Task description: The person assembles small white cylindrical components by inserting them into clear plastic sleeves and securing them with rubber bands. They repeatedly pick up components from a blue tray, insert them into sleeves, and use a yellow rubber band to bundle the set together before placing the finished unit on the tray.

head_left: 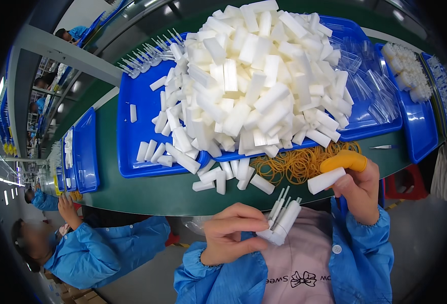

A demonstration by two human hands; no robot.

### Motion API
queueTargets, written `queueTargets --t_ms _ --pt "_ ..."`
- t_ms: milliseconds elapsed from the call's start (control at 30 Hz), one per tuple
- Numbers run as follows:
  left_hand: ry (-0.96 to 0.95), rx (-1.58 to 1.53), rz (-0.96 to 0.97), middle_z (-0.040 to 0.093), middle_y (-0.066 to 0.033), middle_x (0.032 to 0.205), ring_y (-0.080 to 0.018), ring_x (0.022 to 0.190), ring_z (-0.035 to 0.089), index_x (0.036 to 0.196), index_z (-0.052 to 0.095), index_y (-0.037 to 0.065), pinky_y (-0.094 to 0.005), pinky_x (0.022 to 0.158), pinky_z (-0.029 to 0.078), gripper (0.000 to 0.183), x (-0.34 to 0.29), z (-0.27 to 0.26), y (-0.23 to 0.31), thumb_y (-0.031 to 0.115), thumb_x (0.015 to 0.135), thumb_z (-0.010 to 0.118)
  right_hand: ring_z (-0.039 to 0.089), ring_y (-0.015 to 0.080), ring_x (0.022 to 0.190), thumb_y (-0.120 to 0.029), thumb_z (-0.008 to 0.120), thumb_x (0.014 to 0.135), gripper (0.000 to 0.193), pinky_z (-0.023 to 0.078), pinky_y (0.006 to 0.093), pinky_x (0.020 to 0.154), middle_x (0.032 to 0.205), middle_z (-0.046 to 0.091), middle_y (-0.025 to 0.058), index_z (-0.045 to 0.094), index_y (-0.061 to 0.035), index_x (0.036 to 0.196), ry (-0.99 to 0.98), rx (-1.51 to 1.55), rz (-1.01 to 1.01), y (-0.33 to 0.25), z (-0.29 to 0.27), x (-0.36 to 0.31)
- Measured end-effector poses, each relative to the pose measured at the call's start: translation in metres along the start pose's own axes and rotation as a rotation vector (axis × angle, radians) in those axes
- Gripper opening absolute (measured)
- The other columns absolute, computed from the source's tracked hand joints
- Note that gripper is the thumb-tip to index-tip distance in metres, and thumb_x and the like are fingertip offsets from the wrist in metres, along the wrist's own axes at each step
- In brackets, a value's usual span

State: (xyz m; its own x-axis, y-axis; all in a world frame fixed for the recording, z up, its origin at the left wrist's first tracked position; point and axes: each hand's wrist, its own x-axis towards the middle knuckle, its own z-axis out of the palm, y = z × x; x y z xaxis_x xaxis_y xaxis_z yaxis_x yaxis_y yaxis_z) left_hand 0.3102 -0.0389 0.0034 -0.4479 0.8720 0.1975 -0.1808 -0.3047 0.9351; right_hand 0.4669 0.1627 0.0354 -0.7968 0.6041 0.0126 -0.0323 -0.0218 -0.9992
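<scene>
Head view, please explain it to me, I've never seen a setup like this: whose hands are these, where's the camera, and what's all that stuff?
There is no machine here, just a person's own two hands. The single picture comes from a wide fisheye camera on their head, looking down, so straight edges bend.

The left hand holds a white pronged part. The right hand, with a yellow cover on one finger, holds a white block.

On the green table are blue trays, a big heap of similar blocks and loose rubber bands. At left sits a co-worker in blue.
</scene>
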Motion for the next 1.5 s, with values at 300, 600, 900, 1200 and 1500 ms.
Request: queueTargets --t_ms 300,600,900,1200,1500 --pt "-0.151 0.071 0.01 0.063 -0.0155 0.096 -0.0218 0.084 0.061 0.099 0.066 -0.005 -0.0292 0.07 0.049 0.032 0.009 0.006 0.004 -0.003 0.068 0.075 0.055 0.0066 0.066 -0.013 0.06 0.085 0.014 0.042 0.0176 0.059 0.079 0.061 0.0039 0.06 -0.0001 0.091 0.002 0.073 0.112 0.016 -0.003 0.011" --pt "-0.183 0.164 0.106 0.063 -0.0167 0.094 -0.024 0.08 0.062 0.095 0.067 -0.005 -0.0301 0.067 0.049 0.029 0.011 0.008 0.007 -0.002 0.067 0.074 0.053 0.0064 0.06 -0.015 0.062 0.085 0.015 0.042 0.0177 0.053 0.076 0.059 0.0042 0.058 -0.0007 0.088 -0.084 0.389 0.291 0.019 -0.007 0.012" --pt "-0.207 0.154 0.109 0.064 -0.0156 0.092 -0.024 0.078 0.062 0.092 0.068 -0.004 -0.0302 0.066 0.05 0.025 0.01 0.01 0.007 -0.001 0.068 0.074 0.052 0.0063 0.059 -0.017 0.064 0.085 0.017 0.043 0.0185 0.054 0.077 0.059 0.0041 0.059 -0.0018 0.089 -0.127 0.418 0.331 0.02 -0.008 0.012" --pt "-0.23 0.154 0.095 0.064 -0.0147 0.09 -0.0246 0.078 0.062 0.091 0.069 -0.003 -0.031 0.067 0.05 0.024 0.01 0.01 0.009 -0.001 0.067 0.074 0.051 0.0065 0.059 -0.018 0.065 0.084 0.016 0.043 0.0191 0.055 0.076 0.058 0.0028 0.059 -0.0033 0.09 -0.155 0.429 0.368 0.02 -0.009 0.011" --pt "-0.257 0.172 0.11 0.064 -0.014 0.089 -0.0249 0.078 0.062 0.09 0.069 -0.003 -0.0321 0.067 0.049 0.024 0.011 0.01 0.012 -0.003 0.067 0.073 0.049 0.0058 0.059 -0.019 0.065 0.084 0.017 0.043 0.02 0.054 0.076 0.057 0.0006 0.059 -0.0043 0.09 -0.192 0.474 0.398 0.024 -0.012 0.01"
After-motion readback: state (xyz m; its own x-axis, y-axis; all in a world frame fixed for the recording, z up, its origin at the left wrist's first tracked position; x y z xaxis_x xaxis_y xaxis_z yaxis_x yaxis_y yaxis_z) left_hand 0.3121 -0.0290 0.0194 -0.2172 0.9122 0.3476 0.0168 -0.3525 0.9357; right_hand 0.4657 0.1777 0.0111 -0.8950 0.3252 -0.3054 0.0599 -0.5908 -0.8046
